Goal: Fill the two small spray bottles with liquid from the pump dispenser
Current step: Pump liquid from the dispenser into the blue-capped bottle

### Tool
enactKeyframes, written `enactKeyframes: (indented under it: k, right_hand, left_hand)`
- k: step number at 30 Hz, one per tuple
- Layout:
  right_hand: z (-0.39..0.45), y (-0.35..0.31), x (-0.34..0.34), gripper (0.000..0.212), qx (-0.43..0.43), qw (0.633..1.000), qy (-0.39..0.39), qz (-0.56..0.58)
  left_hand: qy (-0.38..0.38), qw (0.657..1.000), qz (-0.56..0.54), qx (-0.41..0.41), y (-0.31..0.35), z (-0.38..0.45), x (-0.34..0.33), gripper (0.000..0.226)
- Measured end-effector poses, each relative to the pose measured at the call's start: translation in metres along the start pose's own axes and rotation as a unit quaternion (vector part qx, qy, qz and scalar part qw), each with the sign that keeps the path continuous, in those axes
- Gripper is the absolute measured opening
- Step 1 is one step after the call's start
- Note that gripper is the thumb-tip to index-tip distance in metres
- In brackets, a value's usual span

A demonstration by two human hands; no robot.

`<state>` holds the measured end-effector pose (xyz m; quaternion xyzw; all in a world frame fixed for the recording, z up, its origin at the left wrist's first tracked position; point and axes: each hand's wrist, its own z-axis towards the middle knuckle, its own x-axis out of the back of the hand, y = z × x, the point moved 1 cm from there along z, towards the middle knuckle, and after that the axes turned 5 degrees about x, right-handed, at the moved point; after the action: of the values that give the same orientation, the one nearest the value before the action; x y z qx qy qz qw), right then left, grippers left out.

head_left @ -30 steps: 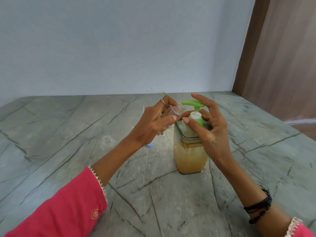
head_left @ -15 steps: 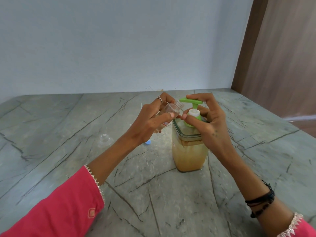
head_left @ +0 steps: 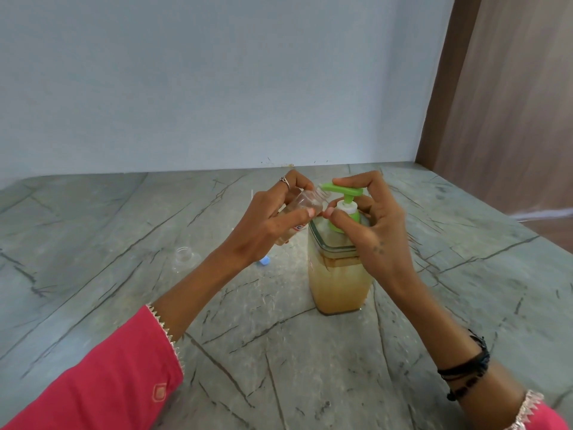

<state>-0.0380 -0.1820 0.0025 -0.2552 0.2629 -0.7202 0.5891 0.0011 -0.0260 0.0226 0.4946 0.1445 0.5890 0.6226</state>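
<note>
Nearest us, two pink sleeves [head_left: 102, 380] enter from the bottom corners, the right wrist wearing black bands [head_left: 466, 372]. On the grey veined surface [head_left: 279, 367] stands the pump dispenser [head_left: 339, 274], a clear square jar of tan liquid. Our right hand [head_left: 372, 225] curls over its top, one fingertip on the green pump head [head_left: 342, 190] and the thumb against the white collar. At nine o'clock from the pump, our left hand [head_left: 273, 225] grips a small spray bottle [head_left: 302, 209], tilted, its open neck at the spout; it seems to hold a little liquid, though blur makes that uncertain. Farther out at nine o'clock, the second small bottle [head_left: 185, 258] stands uncapped on the surface, with a blue cap [head_left: 264, 261] between it and the dispenser. Beyond rises a pale wall [head_left: 217, 82].
</note>
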Motion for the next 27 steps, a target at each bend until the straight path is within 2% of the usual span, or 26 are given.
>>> enactKeyframes:
  k: [7,13,19,27]
  right_hand:
    - [-0.002,0.004,0.001,0.033,0.014,1.000,-0.011,0.014]
    - [-0.002,0.002,0.001,0.034,0.022,0.999,-0.023,0.003]
    - [-0.004,0.002,0.003,0.048,0.001,0.999,-0.042,-0.022]
    - [0.005,0.000,0.000,0.033,-0.012,1.000,0.010,-0.002]
  left_hand:
    - [-0.026,0.999,-0.030,0.018,0.000,0.003,0.005,0.033]
    - [-0.038,0.999,-0.028,0.009,0.001,0.006,0.010,0.032]
    - [-0.037,0.999,-0.025,0.004,0.000,0.007,0.011,0.036]
    - [-0.033,0.999,0.005,0.002,-0.003,0.007,0.011,0.035]
